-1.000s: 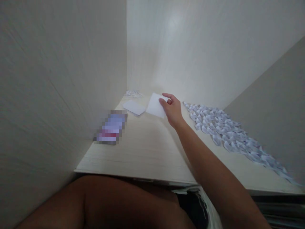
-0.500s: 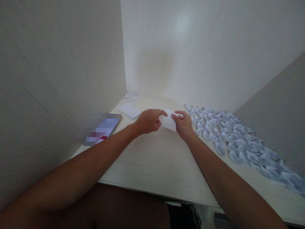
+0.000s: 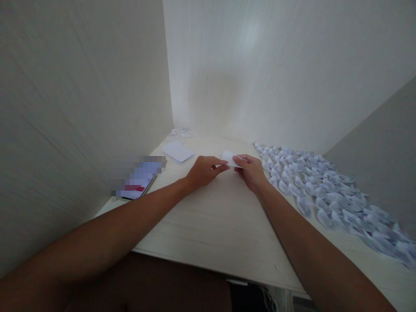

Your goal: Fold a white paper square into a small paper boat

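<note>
A small sheet of white paper (image 3: 229,157) is held between my two hands above the middle of the table, its near part bent over. My right hand (image 3: 249,169) grips its right side, thumb on top and fingers underneath. At the left corner, my left hand (image 3: 208,170) pinches the paper between thumb and forefinger. To the left of that hand lies a flat stack of white paper (image 3: 178,151). Many folded white paper pieces (image 3: 302,182) spread over the table's right side, past my right hand.
A phone (image 3: 139,175) with a lit, blurred screen rests by the left wall. More small white paper pieces (image 3: 182,131) lie in the far corner. Walls enclose the pale table (image 3: 208,225) at the left, back and right.
The paper was flat and more open; now it is bent and looks smaller. My left hand has lowered slightly, its thumb and forefinger drawn together at the paper's edge.
</note>
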A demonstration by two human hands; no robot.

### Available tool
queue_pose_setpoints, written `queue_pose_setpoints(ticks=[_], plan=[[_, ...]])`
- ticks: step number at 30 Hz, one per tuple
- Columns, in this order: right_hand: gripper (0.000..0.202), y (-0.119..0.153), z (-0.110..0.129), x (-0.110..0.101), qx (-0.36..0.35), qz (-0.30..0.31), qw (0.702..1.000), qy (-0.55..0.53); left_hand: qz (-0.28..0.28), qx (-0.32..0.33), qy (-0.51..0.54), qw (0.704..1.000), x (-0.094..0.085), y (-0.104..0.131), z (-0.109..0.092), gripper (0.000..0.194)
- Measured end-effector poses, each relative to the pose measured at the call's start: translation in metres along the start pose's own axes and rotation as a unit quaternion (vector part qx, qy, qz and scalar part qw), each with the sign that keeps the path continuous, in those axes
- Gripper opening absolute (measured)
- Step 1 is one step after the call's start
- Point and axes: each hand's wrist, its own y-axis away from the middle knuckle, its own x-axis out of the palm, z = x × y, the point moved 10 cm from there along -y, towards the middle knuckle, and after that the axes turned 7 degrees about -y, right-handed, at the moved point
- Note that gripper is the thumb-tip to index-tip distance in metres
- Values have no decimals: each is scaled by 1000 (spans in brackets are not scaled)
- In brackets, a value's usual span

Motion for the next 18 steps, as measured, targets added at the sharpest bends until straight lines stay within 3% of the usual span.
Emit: queue_pose_setpoints(ticks=[4, 10, 14, 18], plan=[[44, 1, 1, 1, 7, 6, 1000, -11, 3, -25, 100, 995, 7, 1, 5, 25], [44, -1, -2, 5, 16, 19, 999, -30, -61, -39, 192, 979, 5, 1, 12, 29], [56, 0, 2, 5, 22, 18, 997, -67, -91, -125, 246, 957, 6, 2, 30, 29], [57, 7, 12, 16, 8, 55, 995, -85, -109, -213, 335, 911, 11, 5, 46, 27]])
